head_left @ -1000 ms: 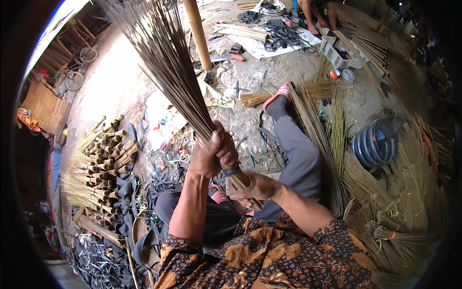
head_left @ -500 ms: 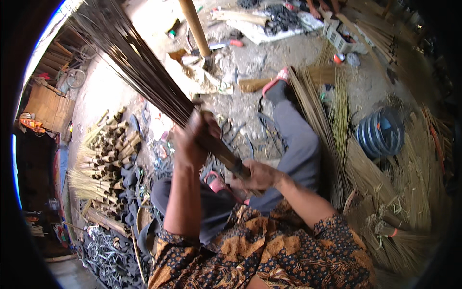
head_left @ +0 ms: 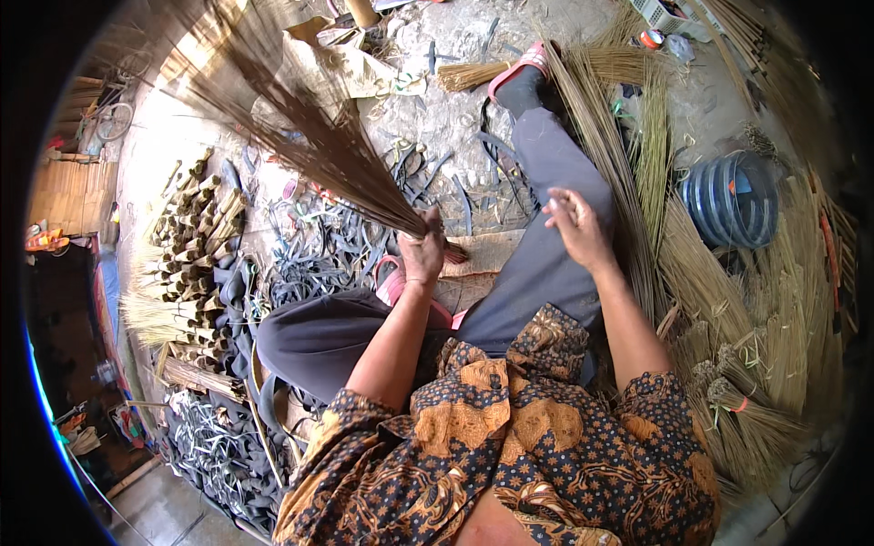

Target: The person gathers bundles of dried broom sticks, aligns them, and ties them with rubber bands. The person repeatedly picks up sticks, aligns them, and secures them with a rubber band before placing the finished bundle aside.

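Note:
My left hand (head_left: 421,255) is closed around the lower part of a bundle of thin brown sticks (head_left: 350,168). The sticks slant up to the far left and fan out, blurred by motion towards their tips. Their short butt end pokes out right of my fist, over a flat wooden board (head_left: 492,253) between my legs. Apart from the bundle, my right hand (head_left: 580,229) is raised over my right thigh. Its fingers are partly spread and I see nothing in them.
Dark rubber strips (head_left: 328,259) litter the floor ahead. Tied stick bundles (head_left: 196,246) are stacked at left, near a heap of grey strips (head_left: 214,446). At right are long loose sticks (head_left: 601,155), a blue translucent ribbed container (head_left: 731,200) and more straw-coloured bundles (head_left: 774,337).
My right hand has let go of the bundle's lower end and moved up and right. The bundle, still in my left hand, is now lower and its sticks spread wider. The view has shifted.

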A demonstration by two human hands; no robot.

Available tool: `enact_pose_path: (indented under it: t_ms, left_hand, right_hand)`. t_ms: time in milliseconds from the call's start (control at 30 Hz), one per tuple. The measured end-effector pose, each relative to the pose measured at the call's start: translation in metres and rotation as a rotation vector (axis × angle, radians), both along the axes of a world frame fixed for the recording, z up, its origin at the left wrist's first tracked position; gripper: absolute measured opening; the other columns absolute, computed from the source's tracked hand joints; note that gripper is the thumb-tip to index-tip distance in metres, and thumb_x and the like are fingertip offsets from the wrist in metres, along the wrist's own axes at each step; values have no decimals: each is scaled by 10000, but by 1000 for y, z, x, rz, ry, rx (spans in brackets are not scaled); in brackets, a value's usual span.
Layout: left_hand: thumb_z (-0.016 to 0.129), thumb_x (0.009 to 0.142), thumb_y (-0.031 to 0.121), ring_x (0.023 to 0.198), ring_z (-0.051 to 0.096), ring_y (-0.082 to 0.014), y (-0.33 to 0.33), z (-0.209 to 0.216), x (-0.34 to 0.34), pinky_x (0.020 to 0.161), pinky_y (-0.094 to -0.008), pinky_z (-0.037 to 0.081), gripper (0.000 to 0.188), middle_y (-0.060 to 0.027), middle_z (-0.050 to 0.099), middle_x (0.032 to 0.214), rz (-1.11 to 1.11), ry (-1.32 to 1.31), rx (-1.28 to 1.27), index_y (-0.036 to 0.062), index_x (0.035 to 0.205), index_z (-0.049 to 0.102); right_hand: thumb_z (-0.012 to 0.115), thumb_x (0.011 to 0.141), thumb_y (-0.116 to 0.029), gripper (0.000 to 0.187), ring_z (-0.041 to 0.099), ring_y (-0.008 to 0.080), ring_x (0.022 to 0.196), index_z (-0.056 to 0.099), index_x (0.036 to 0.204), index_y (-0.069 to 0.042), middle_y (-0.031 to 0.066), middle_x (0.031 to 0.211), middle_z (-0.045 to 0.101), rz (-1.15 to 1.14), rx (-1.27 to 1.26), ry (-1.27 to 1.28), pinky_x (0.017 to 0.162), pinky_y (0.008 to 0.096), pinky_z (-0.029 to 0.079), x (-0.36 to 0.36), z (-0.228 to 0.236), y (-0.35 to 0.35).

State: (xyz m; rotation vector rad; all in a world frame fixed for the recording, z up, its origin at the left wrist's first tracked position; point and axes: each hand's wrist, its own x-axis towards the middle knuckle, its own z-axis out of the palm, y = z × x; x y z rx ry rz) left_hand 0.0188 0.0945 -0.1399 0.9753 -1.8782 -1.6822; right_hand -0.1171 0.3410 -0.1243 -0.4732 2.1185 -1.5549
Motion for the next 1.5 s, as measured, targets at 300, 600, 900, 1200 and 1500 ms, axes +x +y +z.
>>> enact_pose_path:
  t_ms: [300,600,900,1200,1500]
  left_hand:
    - [665,911,100,827,656,-184,-4,-102,33,750,-397,551,164,-89,705,890,48,-264,14,25,1058,667]
    - [726,935,354,869,661,-180,-230,85,103,802,-332,539,294,-41,716,943,131,-161,-310,84,1051,732]
    - [617,1035,317,1098,620,-237,-373,313,347,848,-427,588,395,-154,630,1266,1209,171,-247,33,1309,596]
    - [631,1035,320,977,708,-270,-311,135,176,875,-410,597,390,-154,710,1150,400,-19,215,21,1285,640]
    - [666,1011,411,947,713,-204,-291,69,58,767,-338,574,514,-105,680,1192,-315,-579,28,34,1352,590]
  right_hand:
    - [649,1002,-316,280,743,356,957,710,1144,-83,161,1010,760,-33,245,382,805,421,573,10,-8,-11]
    - [624,978,-170,234,725,309,838,691,1119,5,169,933,738,37,244,326,773,418,555,1,-20,-4]
    - [611,989,-177,240,705,366,889,683,1100,23,215,988,722,47,240,423,804,436,547,7,-24,-14]
    - [589,1083,-284,351,649,164,901,618,1239,29,68,1001,665,-126,29,197,795,308,535,-24,-11,18]
    - [648,1031,-369,517,679,323,1098,550,1342,32,223,1268,633,-811,331,267,958,403,530,-20,-6,184]
